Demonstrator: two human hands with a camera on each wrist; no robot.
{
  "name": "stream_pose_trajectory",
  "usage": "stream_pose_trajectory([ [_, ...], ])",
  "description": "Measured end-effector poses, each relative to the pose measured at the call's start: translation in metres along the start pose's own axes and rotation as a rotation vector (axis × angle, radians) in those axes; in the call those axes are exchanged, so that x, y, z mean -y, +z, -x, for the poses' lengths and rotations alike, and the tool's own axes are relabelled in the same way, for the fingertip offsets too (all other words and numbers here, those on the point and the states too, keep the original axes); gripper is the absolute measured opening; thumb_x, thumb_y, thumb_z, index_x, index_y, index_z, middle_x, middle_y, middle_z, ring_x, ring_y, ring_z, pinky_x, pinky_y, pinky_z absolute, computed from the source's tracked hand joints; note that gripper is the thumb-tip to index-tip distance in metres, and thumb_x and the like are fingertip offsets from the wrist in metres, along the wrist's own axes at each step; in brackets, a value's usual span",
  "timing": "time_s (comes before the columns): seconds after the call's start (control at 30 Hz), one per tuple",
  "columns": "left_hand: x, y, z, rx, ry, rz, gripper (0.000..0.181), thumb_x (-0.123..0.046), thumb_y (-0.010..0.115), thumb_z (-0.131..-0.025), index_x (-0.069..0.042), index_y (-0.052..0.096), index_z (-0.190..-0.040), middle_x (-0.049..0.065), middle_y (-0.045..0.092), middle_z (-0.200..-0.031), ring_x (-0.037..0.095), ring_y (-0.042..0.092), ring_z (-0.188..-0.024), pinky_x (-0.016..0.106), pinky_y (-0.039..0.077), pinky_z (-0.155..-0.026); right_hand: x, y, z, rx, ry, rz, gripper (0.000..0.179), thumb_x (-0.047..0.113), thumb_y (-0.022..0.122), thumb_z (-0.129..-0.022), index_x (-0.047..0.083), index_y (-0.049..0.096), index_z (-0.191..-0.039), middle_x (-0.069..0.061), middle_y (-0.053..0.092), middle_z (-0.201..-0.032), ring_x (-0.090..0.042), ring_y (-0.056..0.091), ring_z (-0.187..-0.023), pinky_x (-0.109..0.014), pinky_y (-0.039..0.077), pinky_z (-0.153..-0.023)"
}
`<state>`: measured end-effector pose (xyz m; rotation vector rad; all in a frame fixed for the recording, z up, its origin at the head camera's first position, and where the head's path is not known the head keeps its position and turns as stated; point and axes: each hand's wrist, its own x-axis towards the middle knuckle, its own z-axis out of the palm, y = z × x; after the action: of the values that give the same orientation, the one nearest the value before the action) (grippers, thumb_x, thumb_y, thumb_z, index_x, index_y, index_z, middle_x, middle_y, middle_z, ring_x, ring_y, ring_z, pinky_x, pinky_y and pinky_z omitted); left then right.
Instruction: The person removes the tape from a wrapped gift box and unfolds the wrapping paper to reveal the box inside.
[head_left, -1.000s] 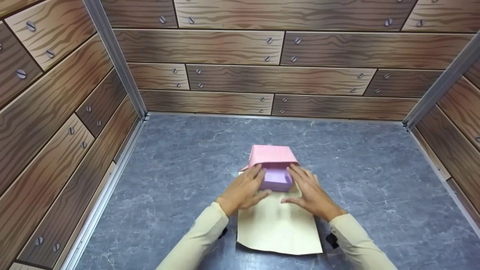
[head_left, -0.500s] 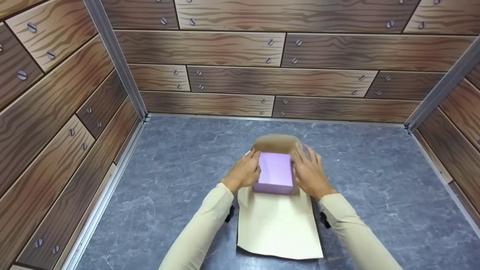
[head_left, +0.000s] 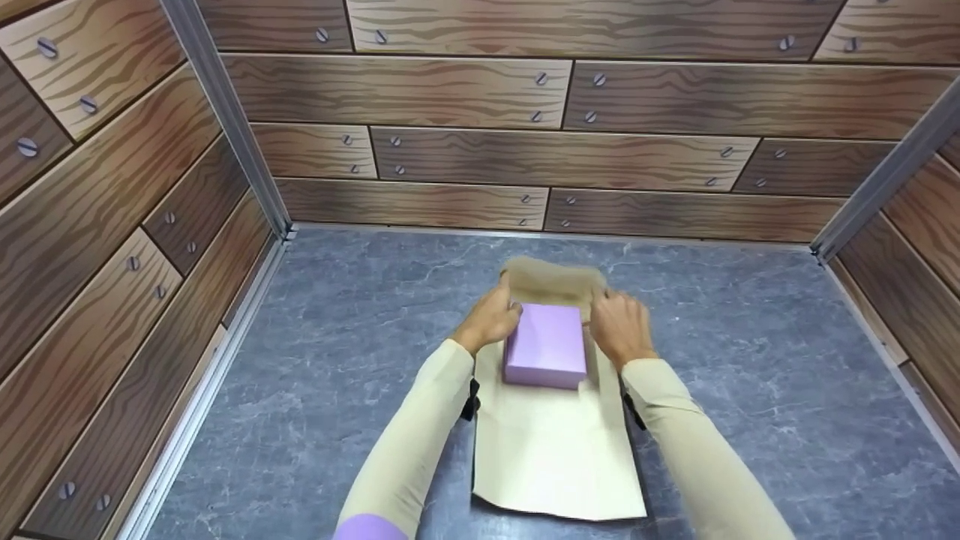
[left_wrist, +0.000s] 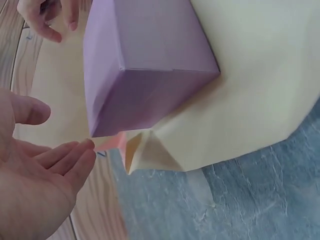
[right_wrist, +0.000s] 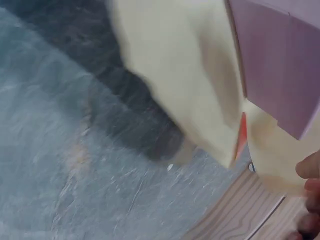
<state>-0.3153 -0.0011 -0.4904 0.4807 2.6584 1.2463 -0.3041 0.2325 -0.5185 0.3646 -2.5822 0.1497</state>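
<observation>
A purple box (head_left: 544, 341) sits on a long sheet of paper (head_left: 555, 450), cream on the side facing up. Pink shows at a folded corner of the sheet (left_wrist: 120, 142) in the left wrist view. The sheet's far end stands raised behind the box. My left hand (head_left: 489, 318) is at the box's left side, its fingers at the raised end; in the left wrist view its thumb and fingers are apart. At the box's far right corner, my right hand (head_left: 621, 324) pinches the paper's raised edge with curled fingers, partly cut off in the right wrist view.
The paper lies on a grey marbled table surface (head_left: 360, 360). Walls with a wood-plank print (head_left: 465, 157) enclose it at the back and both sides, joined by metal corner posts (head_left: 232, 120).
The paper's pink far end, folded over the box a second ago, has been turned back, uncovering the purple top. Both hands have moved farther from me along the box's sides.
</observation>
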Motion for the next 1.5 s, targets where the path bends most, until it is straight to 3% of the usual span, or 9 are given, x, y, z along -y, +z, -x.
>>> stream_pose_trajectory([
  [0.1,0.002,0.001,-0.004,0.003,-0.014,0.041,0.072,-0.013,0.045,-0.104,0.006,0.003,-0.159,0.024,0.021,-0.163,0.030,0.023,-0.151,0.035,0.016,-0.124,0.003,-0.003,-0.004,0.103,0.113,-0.070,0.022,0.010,0.066,-0.093,-0.001,0.062,-0.111,-0.028,0.068,-0.079,-0.050,0.066,-0.066,-0.058,0.053,-0.052],
  [0.23,0.004,0.003,-0.009,-0.004,-0.033,0.114,0.074,-0.013,0.046,-0.104,0.005,0.000,-0.159,0.029,0.031,-0.158,0.034,0.031,-0.148,0.037,0.020,-0.123,0.004,-0.003,-0.007,0.141,0.212,-0.214,0.038,0.012,0.064,-0.096,-0.001,0.059,-0.131,-0.031,0.070,-0.086,-0.053,0.068,-0.078,-0.063,0.055,-0.064],
  [0.37,0.007,0.004,-0.012,-0.030,-0.063,0.184,0.076,-0.010,0.047,-0.102,0.006,-0.001,-0.159,0.027,0.056,-0.136,0.034,0.051,-0.131,0.040,0.035,-0.117,0.001,0.003,-0.008,0.137,0.216,-0.402,0.045,0.005,0.061,-0.097,-0.007,0.054,-0.139,-0.023,0.071,-0.084,-0.046,0.069,-0.082,-0.060,0.054,-0.076],
  [0.5,0.010,0.005,-0.017,-0.054,-0.098,0.286,0.076,-0.008,0.046,-0.102,0.003,-0.002,-0.160,0.017,0.060,-0.114,0.026,0.054,-0.112,0.037,0.039,-0.110,-0.003,0.012,-0.005,0.149,0.190,-0.548,0.052,-0.001,0.059,-0.095,-0.008,0.046,-0.145,-0.023,0.071,-0.095,-0.040,0.068,-0.089,-0.056,0.054,-0.086],
  [0.7,0.013,0.005,-0.021,-0.047,-0.150,0.415,0.076,-0.012,0.043,-0.103,-0.006,-0.004,-0.162,0.024,0.056,-0.135,0.027,0.053,-0.121,0.041,0.040,-0.111,-0.006,0.023,-0.001,0.136,0.187,-0.705,0.052,-0.010,0.058,-0.091,-0.007,0.043,-0.141,-0.033,0.057,-0.122,-0.046,0.062,-0.112,-0.054,0.052,-0.098],
  [0.83,0.017,0.006,-0.022,-0.055,-0.153,0.378,0.073,-0.016,0.044,-0.104,-0.007,0.001,-0.163,0.025,0.057,-0.136,0.030,0.056,-0.124,0.041,0.042,-0.110,-0.007,0.028,0.001,0.126,0.219,-0.674,0.041,-0.010,0.061,-0.089,-0.006,0.050,-0.128,-0.028,0.047,-0.122,-0.045,0.057,-0.115,-0.053,0.049,-0.099],
  [1.0,0.025,0.007,-0.024,-0.055,-0.132,0.327,0.067,-0.012,0.039,-0.105,-0.005,0.006,-0.162,0.027,0.051,-0.143,0.032,0.048,-0.134,0.042,0.034,-0.117,-0.009,0.035,0.003,0.173,0.186,-0.615,0.035,-0.010,0.062,-0.090,-0.011,0.055,-0.124,-0.031,0.053,-0.123,-0.047,0.054,-0.118,-0.056,0.044,-0.105],
  [1.2,0.040,0.013,-0.026,-0.007,-0.149,0.237,0.064,-0.003,0.032,-0.103,-0.003,0.006,-0.162,0.025,0.035,-0.158,0.032,0.031,-0.148,0.041,0.021,-0.123,-0.014,0.040,0.007,0.340,0.192,-0.569,0.041,-0.005,0.054,-0.097,-0.013,0.046,-0.137,-0.039,0.039,-0.147,-0.052,0.038,-0.138,-0.061,0.027,-0.117],
  [1.5,0.057,0.019,-0.024,0.075,-0.128,-0.141,0.056,-0.005,0.038,-0.102,0.003,0.029,-0.156,0.022,0.026,-0.163,0.033,0.020,-0.152,0.041,0.014,-0.125,-0.021,0.046,0.011,0.524,0.238,-0.480,0.051,0.005,0.046,-0.102,-0.012,0.034,-0.149,-0.034,0.019,-0.160,-0.050,0.016,-0.148,-0.067,0.010,-0.119],
])
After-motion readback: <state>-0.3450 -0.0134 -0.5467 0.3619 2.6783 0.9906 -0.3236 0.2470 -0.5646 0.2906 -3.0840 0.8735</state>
